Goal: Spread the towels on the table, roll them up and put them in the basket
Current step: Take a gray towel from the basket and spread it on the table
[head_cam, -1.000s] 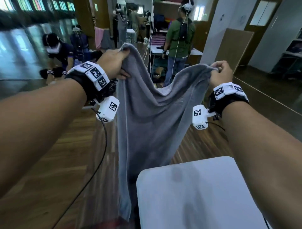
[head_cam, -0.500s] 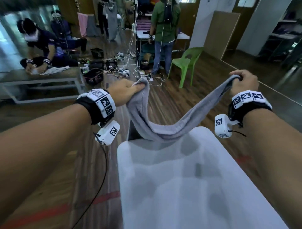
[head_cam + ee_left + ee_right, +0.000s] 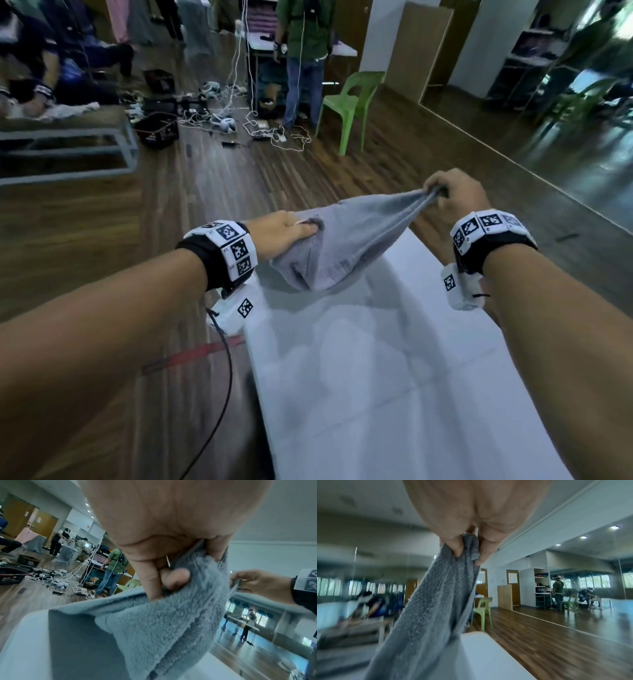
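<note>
A white table [image 3: 394, 394] carries a grey towel [image 3: 349, 240] draped over its far end.

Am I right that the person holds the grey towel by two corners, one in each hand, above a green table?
Not quite: the table is white, as the head view shows; green is the chair behind. The rest holds: the left hand and right hand each grip a corner of the grey towel above it.

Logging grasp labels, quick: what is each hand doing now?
Left hand: grips a corner of the grey terry towel.
Right hand: pinches its other corner.
</note>
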